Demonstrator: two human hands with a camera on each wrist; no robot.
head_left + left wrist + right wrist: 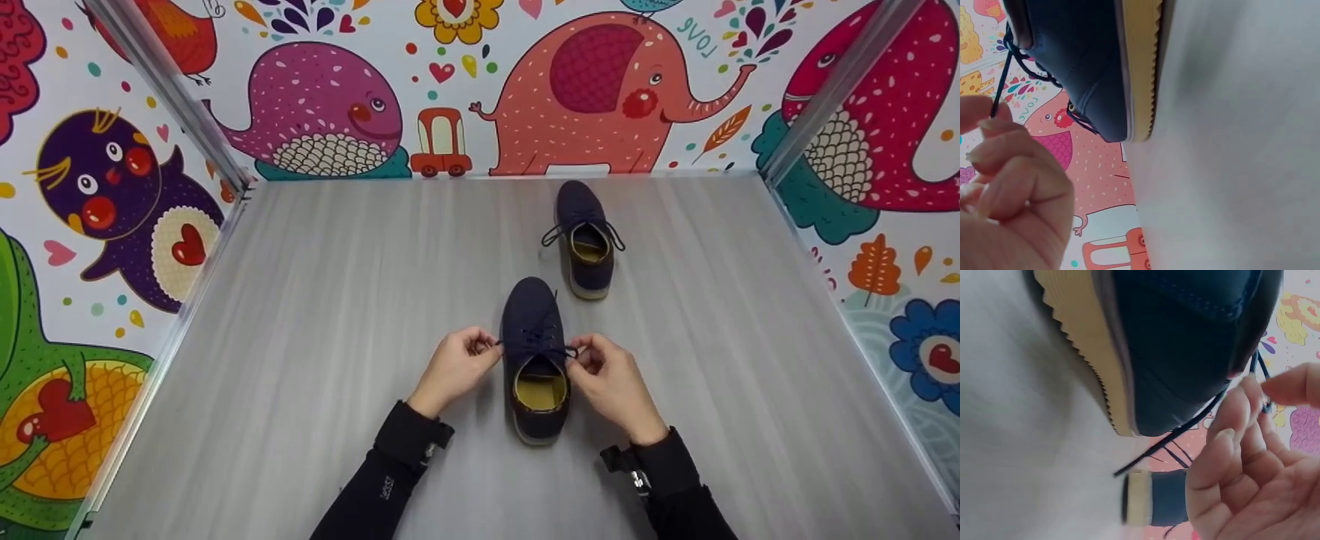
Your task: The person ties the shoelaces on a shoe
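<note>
A dark navy lace-up shoe stands on the grey surface, toe pointing away from me. At its left side my left hand pinches a shoelace, which runs taut from the knot area to thumb and finger in the left wrist view. On the opposite side my right hand pinches the lace by a small loop close to the shoe's opening. One loose lace end hangs past the fingers in the right wrist view. Farther off and to the right stands the matching shoe, its laces tied in a bow.
Grey wood-grain surface lies under both shoes. Panels printed with cartoon animals enclose it at the back and sides, with metal posts at the back corners. The far shoe's toe is close to the back panel.
</note>
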